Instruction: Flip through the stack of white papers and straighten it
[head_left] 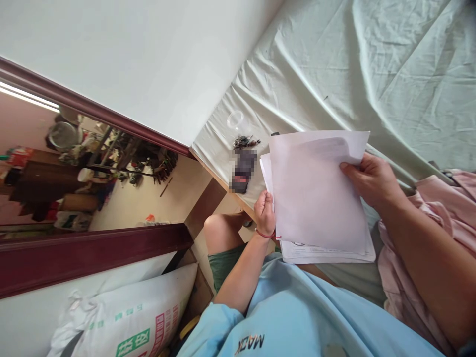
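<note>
A small stack of white paper sheets (pixel 316 193) is held over my lap. The top sheet shows a blank face, and printed lines show on a sheet below it at the bottom edge. My left hand (pixel 265 213), with a red string on the wrist, is closed on the left edge of the stack. My right hand (pixel 372 179) pinches the top sheet near its upper right corner, thumb on the face and fingers behind. That corner is lifted and slightly curled. The fingers behind the paper are hidden.
On the pale green sheet (pixel 316 89) lie a clear plastic cup (pixel 235 120), a bunch of keys (pixel 243 142) and a dark, blurred-out object (pixel 243 171). Pink cloth (pixel 442 208) lies at the right. A white printed sack (pixel 137 312) stands lower left, near a doorway into a cluttered room.
</note>
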A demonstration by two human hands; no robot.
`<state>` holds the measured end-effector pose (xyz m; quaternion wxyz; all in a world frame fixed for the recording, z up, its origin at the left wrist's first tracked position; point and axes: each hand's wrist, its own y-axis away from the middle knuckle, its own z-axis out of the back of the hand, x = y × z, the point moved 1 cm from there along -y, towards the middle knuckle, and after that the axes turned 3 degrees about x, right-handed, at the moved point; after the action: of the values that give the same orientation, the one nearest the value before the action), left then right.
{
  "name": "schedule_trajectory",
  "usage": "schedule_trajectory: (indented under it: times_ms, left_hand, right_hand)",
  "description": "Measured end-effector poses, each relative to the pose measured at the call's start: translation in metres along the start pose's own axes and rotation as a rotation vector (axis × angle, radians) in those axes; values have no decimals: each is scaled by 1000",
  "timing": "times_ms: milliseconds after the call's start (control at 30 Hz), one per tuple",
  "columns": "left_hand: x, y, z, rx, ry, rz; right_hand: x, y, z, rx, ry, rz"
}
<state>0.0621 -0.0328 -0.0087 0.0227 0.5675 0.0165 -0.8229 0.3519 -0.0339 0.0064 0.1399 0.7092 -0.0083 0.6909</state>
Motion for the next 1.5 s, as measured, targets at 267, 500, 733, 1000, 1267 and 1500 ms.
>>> schedule_trajectory:
  times_ms: [267,500,733,1000,1267,1500]
  left_hand:
    - [-9,2,-1,-17,17,12]
    - [-2,1,-2,-42,15,22]
    - [3,2,1,-11,-21,26]
    - [-5,3,2,19,-115,-21]
    - [5,4,4,17,-102,40]
    - [2,4,4,-9,-104,27]
  right_hand:
    - [-1,0,-8,12,-98,-70]
    - [3,0,-14,-2,-188,-154]
    - [-1,-1,-17,1,-227,-181]
    - [3,1,-12,11,11,-118]
    - [12,0,-9,-49,437,-23]
    - [15,-2,-8,-88,555,-81]
